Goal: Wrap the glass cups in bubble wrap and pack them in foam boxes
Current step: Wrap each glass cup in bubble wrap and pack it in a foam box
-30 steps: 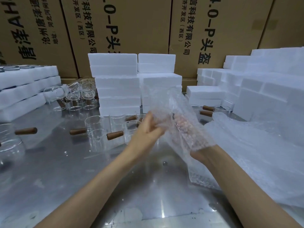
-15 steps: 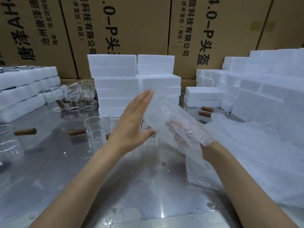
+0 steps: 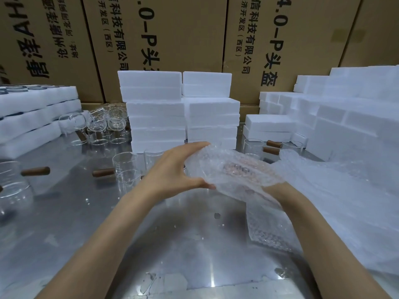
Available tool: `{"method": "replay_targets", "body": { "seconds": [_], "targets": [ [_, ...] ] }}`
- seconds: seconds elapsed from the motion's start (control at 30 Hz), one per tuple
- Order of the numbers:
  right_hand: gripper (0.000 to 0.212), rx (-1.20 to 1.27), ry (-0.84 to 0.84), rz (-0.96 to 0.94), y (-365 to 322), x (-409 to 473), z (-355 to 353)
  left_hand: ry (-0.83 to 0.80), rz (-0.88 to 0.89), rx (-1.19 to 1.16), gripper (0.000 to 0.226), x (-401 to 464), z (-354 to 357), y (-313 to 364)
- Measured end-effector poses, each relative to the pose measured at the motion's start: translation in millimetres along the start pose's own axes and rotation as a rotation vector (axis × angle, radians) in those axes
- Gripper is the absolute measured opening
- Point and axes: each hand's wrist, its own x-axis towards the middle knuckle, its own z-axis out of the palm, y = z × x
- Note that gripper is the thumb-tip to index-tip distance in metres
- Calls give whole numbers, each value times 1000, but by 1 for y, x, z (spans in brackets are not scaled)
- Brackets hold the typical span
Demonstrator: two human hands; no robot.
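A packing warehouse: stacked foam boxes (image 3: 155,117) before tall printed cartons (image 3: 164,39).

Printed cardboard cartons (image 3: 172,39) (stacked, seemingly) behind shiny metal table (image 3: 151,234)
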Motion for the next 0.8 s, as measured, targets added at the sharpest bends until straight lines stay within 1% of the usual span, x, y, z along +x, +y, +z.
{"method": "replay_targets", "body": {
  "seconds": [0.03,0.07,0.1,0.17,0.2,0.23,0.27,0.3,0.33,0.37,0.4,0.43,0.47,0.5,0.57,0.6,0.63,0.67,0.7,0.77,0.8],
  "targets": [
    [45,122,-5,85,-1,1,-2,-17,-1,14,94,-1,1,2],
    [46,203,7,130,1,1,-1,-34,0,26,97,-2,3,3],
    [46,275,24,131,4,-1,0,-46,5,40,97,-2,4,5],
    [49,323,-66,68,38,14,10,-50,15,66,98,-3,4,7],
    [55,335,-89,107,33,5,13,-38,16,76,97,-3,4,7],
    [56,397,-96,123,36,12,13,-15,13,84,94,-4,4,8],
    [53,445,-125,90,28,16,13,16,1,83,88,-4,5,8],
    [48,441,-129,-7,20,21,13,47,-26,71,80,-4,6,8],
    [44,429,-85,-69,7,20,13,73,-68,40,72,-4,7,9],
    [38,446,11,-161,0,22,13,100,-119,-12,67,-2,9,10],
    [27,487,178,-265,-5,21,13,130,-166,-74,63,-1,10,10],
    [17,501,360,-415,-7,17,13,163,-202,-139,58,0,11,10],
    [17,497,516,-510,-7,15,14,196,-226,-206,53,1,12,9],
    [19,475,633,-577,-6,14,15,229,-246,-277,48,3,12,8],
    [17,488,821,-622,-3,15,14,302,-298,-407,42,6,10,6],
    [14,527,879,-624,-1,17,12,329,-337,-451,41,6,9,4],
    [15,566,902,-600,0,19,9,339,-387,-480,43,6,7,3],
    [25,606,877,-559,1,22,8,335,-440,-507,46,6,6,3],
    [38,636,802,-505,1,23,9,320,-487,-539,49,5,6,4],
    [67,667,560,-385,2,26,14,284,-524,-602,56,4,6,5],
    [77,664,436,-330,1,26,18,267,-521,-622,58,3,7,7]
  ]
}}
